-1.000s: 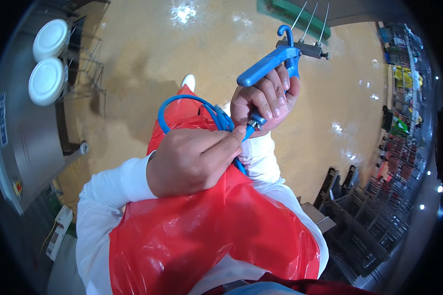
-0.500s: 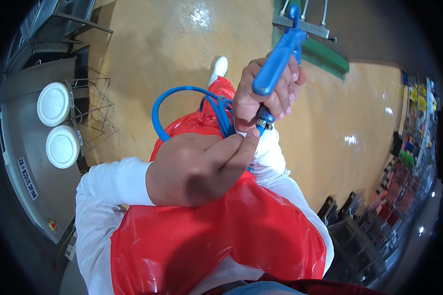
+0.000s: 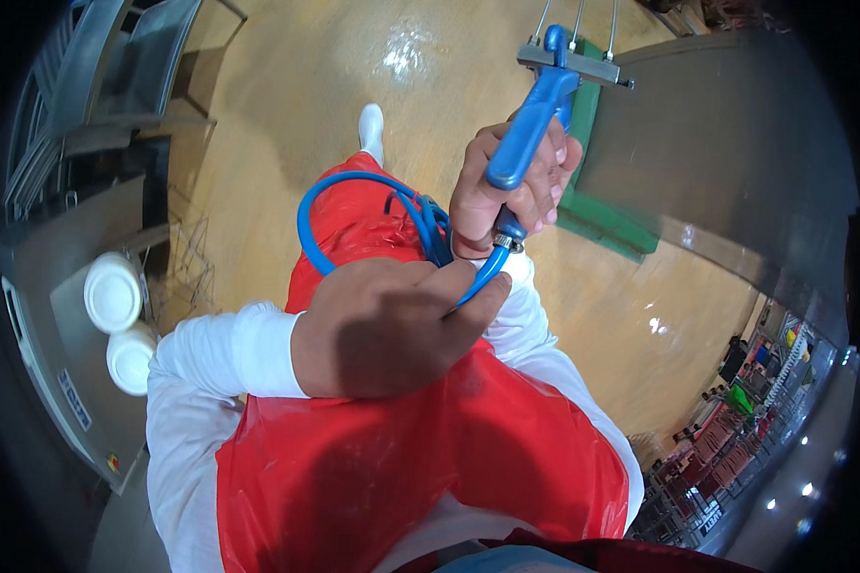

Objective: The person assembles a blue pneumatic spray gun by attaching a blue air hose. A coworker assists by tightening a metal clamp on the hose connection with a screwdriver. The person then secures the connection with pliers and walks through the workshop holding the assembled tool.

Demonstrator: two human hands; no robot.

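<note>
A blue hose spray gun (image 3: 530, 129) with a long trigger lever is gripped in my right hand (image 3: 478, 181), its fingers wrapped round the handle. From the handle's lower end, past a metal clamp (image 3: 508, 243), runs a blue hose (image 3: 358, 176). My left hand (image 3: 382, 329) is closed on that hose just below the clamp, its fingers pinching it. Beyond, the hose loops over the red apron (image 3: 306, 477) and gathers in coils beside my right wrist. The gun's front end points away from me, close to a metal bar (image 3: 592, 67) hung on thin rods.
A big grey metal surface (image 3: 726, 172) with a green base (image 3: 602, 224) stands at the right. On the left are grey metal equipment, two white round tubs (image 3: 115, 294) and a wire rack (image 3: 193, 263). Crowded shelving (image 3: 745, 411) lies at the lower right, and the tan floor (image 3: 277, 86) shines wet.
My body has turned and stepped forward, so the metal bar and grey surface sit nearer. My left hand has slid back a little along the hose, showing more of it below the clamp.
</note>
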